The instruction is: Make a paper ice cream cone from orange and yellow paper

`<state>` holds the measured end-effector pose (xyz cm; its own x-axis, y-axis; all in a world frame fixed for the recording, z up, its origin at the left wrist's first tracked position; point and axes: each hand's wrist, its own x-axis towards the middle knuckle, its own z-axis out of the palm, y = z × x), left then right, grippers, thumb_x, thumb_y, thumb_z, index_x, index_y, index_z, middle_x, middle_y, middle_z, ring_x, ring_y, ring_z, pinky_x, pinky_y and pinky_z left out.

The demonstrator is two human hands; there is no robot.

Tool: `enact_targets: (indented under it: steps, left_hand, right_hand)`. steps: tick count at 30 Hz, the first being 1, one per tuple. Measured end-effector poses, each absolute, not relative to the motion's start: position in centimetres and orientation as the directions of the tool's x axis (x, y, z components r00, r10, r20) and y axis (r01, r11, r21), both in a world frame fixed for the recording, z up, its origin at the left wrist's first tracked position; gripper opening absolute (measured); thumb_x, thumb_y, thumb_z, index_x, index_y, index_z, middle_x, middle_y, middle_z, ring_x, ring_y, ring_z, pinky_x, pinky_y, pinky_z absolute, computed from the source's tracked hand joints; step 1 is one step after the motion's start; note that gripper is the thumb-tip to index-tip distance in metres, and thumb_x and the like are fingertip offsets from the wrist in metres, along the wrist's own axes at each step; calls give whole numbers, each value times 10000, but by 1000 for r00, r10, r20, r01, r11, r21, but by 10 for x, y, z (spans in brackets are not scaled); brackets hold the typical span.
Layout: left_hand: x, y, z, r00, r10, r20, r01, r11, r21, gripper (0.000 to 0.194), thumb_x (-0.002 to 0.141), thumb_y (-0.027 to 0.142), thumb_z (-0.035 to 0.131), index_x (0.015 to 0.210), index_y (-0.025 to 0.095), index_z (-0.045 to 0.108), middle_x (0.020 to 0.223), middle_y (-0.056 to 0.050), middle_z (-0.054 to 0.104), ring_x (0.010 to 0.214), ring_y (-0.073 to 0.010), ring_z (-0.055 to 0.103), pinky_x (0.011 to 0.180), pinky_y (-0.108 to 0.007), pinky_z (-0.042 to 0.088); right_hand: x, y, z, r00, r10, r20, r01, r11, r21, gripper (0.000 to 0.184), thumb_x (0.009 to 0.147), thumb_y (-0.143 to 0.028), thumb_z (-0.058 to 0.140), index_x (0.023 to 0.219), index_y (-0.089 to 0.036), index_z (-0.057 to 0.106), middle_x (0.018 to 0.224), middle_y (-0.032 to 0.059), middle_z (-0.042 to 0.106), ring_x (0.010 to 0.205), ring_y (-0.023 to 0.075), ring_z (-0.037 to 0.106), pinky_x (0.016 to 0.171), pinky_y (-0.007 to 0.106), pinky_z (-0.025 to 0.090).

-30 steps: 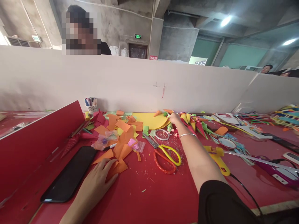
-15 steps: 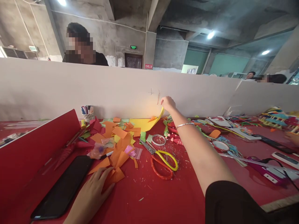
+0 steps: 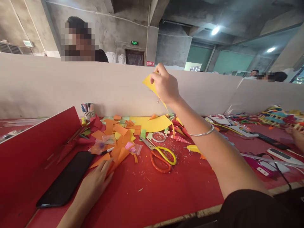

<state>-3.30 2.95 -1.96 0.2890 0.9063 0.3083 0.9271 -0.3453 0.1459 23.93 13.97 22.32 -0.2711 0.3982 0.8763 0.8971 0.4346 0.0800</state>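
My right hand (image 3: 165, 84) is raised in front of the white partition, its fingers pinching a piece of yellow paper (image 3: 147, 83). A thin yellow strip trails down below that hand. On the red table, my left hand (image 3: 96, 180) lies flat with its fingers stretched over loose orange paper pieces (image 3: 121, 155). Scissors with one yellow and one red handle (image 3: 165, 155) rest between the hands. Behind them are a clear ring-shaped roll (image 3: 158, 136) and a larger yellow sheet (image 3: 147, 124) lying against the partition.
A black phone (image 3: 65, 180) lies left of my left hand, beside a standing red board (image 3: 40, 139). A cup of pens (image 3: 87, 110) stands by the partition (image 3: 114, 91). A yellow-bodied tool (image 3: 193, 148) is partly behind my right forearm. A purple power strip (image 3: 262, 169) lies right.
My right hand has risen from near the tabletop up the partition, lifting the yellow paper. My left hand stays on the orange pieces. The view has shifted slightly.
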Motion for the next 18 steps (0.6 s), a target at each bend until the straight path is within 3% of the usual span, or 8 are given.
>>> enact_targets:
  steps: [6, 9, 12, 15, 18]
  left_hand:
    - [-18, 35, 1, 286, 915, 286, 945, -319, 76, 421, 853, 292, 255, 1248, 196, 362, 1168, -106, 513, 782, -209, 622, 544, -260, 468]
    - [-13, 43, 2, 227, 917, 329, 938, -296, 179, 437, 842, 283, 286, 1266, 181, 314, 1203, -119, 443, 886, -221, 588, 636, -294, 486]
    - [-7, 49, 2, 141, 894, 426, 922, -276, 273, 564, 763, 317, 455, 1280, 154, 297, 1255, -152, 359, 1086, -291, 460, 843, -410, 421]
    - [7, 48, 9, 82, 882, 464, 799, -336, 499, 648, 707, 375, 549, 1277, 174, 314, 1322, -142, 306, 1229, -315, 274, 986, -492, 248]
    - [29, 44, 23, 122, 961, 247, 333, -274, 902, 577, 758, 419, 506, 1269, 220, 325, 1345, -95, 342, 1253, -246, 276, 1005, -421, 274]
  right_hand:
    - [224, 85, 234, -403, 230, 886, 794, 570, 214, 275, 899, -205, 269, 727, -183, 483, 883, 5, 434, 760, 81, 532, 651, 205, 398]
    - [216, 65, 233, -355, 155, 922, 777, 598, 198, 304, 901, -184, 236, 706, -183, 469, 876, 13, 418, 838, 106, 533, 691, 228, 417]
    - [215, 58, 235, -174, 27, 984, 792, 597, 124, 302, 880, -118, 239, 674, -188, 449, 855, 24, 420, 896, 131, 513, 728, 252, 433]
    - [227, 71, 236, 6, -29, 1000, 816, 578, 12, 298, 861, -95, 258, 644, -199, 434, 788, 28, 441, 872, 147, 512, 742, 280, 446]
    - [248, 96, 228, 149, 15, 989, 822, 554, -133, 350, 882, -163, 167, 697, -201, 463, 769, 36, 450, 875, 169, 523, 710, 316, 454]
